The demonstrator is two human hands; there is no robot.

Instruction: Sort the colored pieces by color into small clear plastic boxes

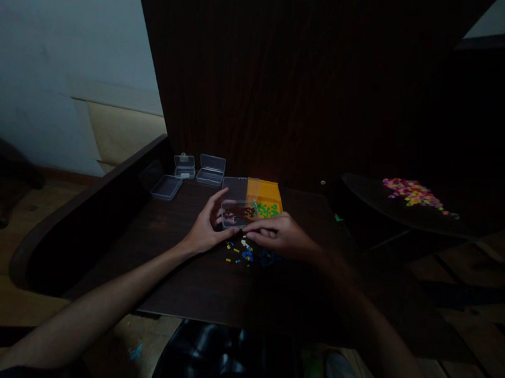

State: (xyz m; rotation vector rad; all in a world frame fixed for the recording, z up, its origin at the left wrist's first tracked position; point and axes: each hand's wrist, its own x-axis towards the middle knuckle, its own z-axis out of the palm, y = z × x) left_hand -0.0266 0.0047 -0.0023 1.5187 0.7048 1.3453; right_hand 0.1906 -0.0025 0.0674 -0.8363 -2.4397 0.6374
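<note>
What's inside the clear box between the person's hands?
Small reddish-brown pieces show inside the clear box. Whatever lies beneath them is covered, and the left hand and right hand may block bits near its edges.

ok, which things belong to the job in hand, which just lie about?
Likely job:
clear box with brown pieces, left hand on it
loose blue and yellow pieces
orange box with green pieces
clear cases behind, maybe

Probably just lying about:
multicoloured pile, far right
blue scrap on floor
</note>
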